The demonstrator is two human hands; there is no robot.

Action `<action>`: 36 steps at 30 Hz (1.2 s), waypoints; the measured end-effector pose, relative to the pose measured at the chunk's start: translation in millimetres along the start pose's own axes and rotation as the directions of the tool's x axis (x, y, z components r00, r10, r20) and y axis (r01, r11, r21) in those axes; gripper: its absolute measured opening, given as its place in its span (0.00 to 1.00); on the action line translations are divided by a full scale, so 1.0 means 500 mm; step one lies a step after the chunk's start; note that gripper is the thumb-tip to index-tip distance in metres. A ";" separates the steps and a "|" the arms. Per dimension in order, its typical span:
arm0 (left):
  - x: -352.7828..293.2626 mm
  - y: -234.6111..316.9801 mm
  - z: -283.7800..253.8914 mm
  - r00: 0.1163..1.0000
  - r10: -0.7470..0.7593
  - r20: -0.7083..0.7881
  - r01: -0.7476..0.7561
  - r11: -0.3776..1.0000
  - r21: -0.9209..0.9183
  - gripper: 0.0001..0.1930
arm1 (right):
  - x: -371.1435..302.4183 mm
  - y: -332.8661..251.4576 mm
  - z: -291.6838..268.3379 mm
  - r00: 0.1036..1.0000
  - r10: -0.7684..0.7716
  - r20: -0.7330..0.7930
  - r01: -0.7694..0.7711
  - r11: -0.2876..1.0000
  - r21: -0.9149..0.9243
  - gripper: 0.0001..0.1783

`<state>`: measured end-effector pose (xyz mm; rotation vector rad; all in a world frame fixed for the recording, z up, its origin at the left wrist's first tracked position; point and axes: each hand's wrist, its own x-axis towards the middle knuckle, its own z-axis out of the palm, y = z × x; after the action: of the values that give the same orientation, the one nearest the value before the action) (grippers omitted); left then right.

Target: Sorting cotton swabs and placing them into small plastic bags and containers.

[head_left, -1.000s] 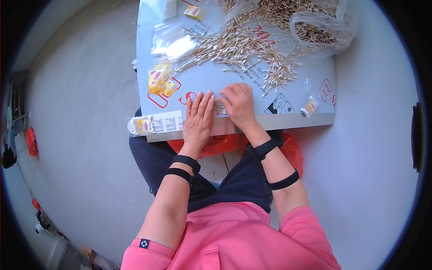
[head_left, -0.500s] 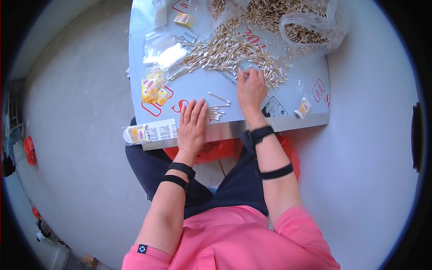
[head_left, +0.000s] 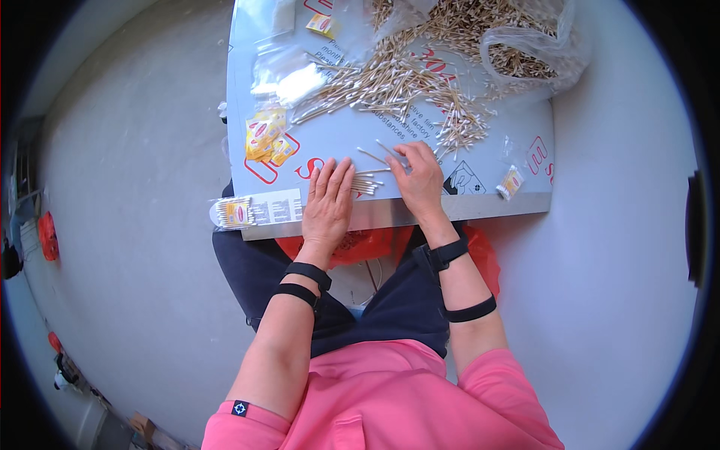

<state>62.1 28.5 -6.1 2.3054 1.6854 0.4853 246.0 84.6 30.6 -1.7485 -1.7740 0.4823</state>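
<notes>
My left hand (head_left: 328, 199) lies flat near the front edge of the table, fingers stretched out. From under its fingers a small row of cotton swabs (head_left: 366, 184) sticks out to the right. My right hand (head_left: 420, 184) is just right of that row, thumb and fingers pinched on a cotton swab (head_left: 384, 147) that points up and left. A second loose swab (head_left: 369, 155) lies slantwise close beside it. Beyond both hands spreads a heap of wooden-stick cotton swabs (head_left: 397, 84) with white tips.
Yellow printed cards (head_left: 264, 139) and clear plastic bags (head_left: 300, 84) sit on the left. Filled swab packs lie at the front left (head_left: 235, 213), on a paper strip (head_left: 277, 207), and at the right (head_left: 511, 183). A large clear bag (head_left: 574, 71) of swabs stands at the back right.
My right hand has come back from the edge of the heap toward the small row, bringing a swab. My left hand stays flat on the row. The whole view has shifted slightly.
</notes>
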 end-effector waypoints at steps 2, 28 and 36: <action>0.001 0.001 -0.003 1.000 0.000 -0.002 0.000 1.000 -0.009 0.27 | 0.000 0.011 -0.001 0.996 -0.094 -0.003 0.093 0.994 -0.049 0.06; -0.002 -0.002 -0.001 1.000 -0.016 0.004 0.016 1.000 0.006 0.28 | 0.013 0.045 0.007 0.980 0.198 -0.027 -0.200 0.965 -0.169 0.06; 0.005 0.006 -0.001 1.000 -0.006 0.016 0.005 1.000 0.021 0.27 | -0.006 0.023 0.015 0.998 0.039 0.049 -0.040 0.999 0.014 0.04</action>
<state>65.1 29.9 -4.3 2.3125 1.6967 0.4489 249.9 83.7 17.0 -1.7784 -1.7679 0.5571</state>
